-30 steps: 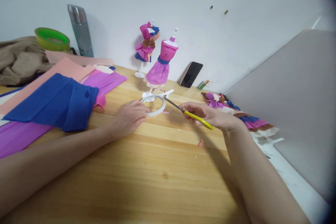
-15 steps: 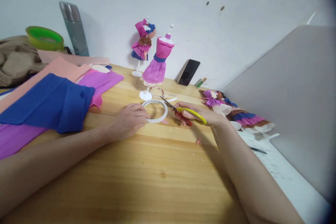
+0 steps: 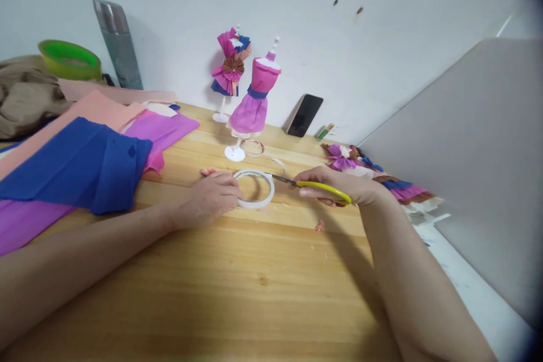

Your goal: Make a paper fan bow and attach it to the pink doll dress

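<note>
My left hand (image 3: 216, 195) is closed on the left side of a roll of white tape (image 3: 271, 192), held just over the wooden table. In my right hand (image 3: 328, 184) is a pair of scissors (image 3: 324, 188) with a yellow handle. Their blades point left, and the tips touch or nearly touch the tape roll's right edge. A short strip of tape (image 3: 279, 164) curls on the table behind the scissors. Beyond the roll stands a small dress form in a pink dress (image 3: 259, 87), with a ring-shaped roll (image 3: 253, 147) beside its base.
Crepe paper sheets, blue (image 3: 80, 169) on top, cover the left side. A second dressed form (image 3: 229, 70), a phone (image 3: 304, 116) and a steel bottle (image 3: 119, 45) stand along the wall. Paper dresses (image 3: 394, 184) lie at the right. A pink scrap (image 3: 319, 225) lies in front.
My right hand has moved right with the scissors, whose blades now look closed together. The tape roll has shifted slightly right and down in view. The strip of tape has come away from the roll.
</note>
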